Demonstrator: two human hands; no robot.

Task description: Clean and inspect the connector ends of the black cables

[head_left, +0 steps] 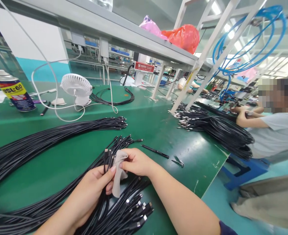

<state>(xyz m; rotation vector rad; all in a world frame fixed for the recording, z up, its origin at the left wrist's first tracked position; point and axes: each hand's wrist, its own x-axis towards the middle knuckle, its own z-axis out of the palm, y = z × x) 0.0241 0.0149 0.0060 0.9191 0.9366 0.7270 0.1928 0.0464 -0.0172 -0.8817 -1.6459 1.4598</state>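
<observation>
With L grip (94,183), holding black cables (106,156) near plug ends, above tabletop (156,130), front center; w/ R grip (139,162), pinching pale cloth (116,186) btwn thumb & fingers, right against L thumb. Can't tell if wrapped round a plug: fingers & folds in the way. Legible on spray can (17,93), far L: "SL-60" on yellow band; 1st letter unclear, small print too tiny. On red sign (144,67) at back: white chars, unreadable. Below grips: loose cable ends (134,209), partly hidden. Running off L edge, cut off: upper cable bundle (36,143). Cut off at bottom: dark R sleeve (226,229). At R edge, also cut off: co-worker (278,133).
</observation>
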